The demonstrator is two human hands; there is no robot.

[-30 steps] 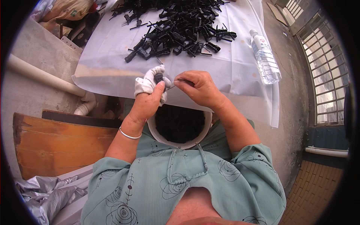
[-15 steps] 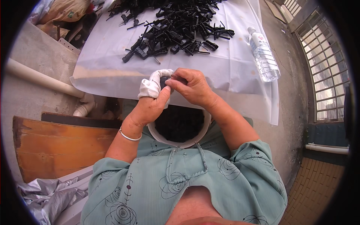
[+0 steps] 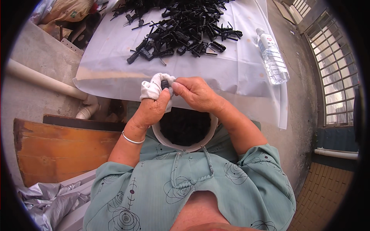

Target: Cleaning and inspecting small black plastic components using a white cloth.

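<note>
A small black plastic part (image 3: 165, 84) is pinched between the thumb and the cloth-covered fingers of my left hand (image 3: 153, 104). White cloth (image 3: 151, 89) wraps those fingers; the thumb is bare. Close on its right, my right hand (image 3: 197, 92) has thumb and forefinger pressed together beside the part; anything between those fingertips is too small or hidden to make out. Below both hands, a white bucket (image 3: 214, 129) holds dark pieces, too dim to tell apart. Beyond them, a heap of black plastic parts (image 3: 185, 32) with thin protruding pins lies on the table.
White plastic sheeting (image 3: 111, 82) covers the table and hangs over its near edge. A clear water bottle (image 3: 273, 57) lies at the table's right side. To the left are an orange-brown board (image 3: 65, 150), a white pipe (image 3: 46, 79) and silver sheeting (image 3: 54, 204). A barred window (image 3: 335, 69) is at right.
My right hand's fingers have drawn together and shifted slightly off the left hand. The black part in my left hand now shows more plainly. The heap has not visibly changed.
</note>
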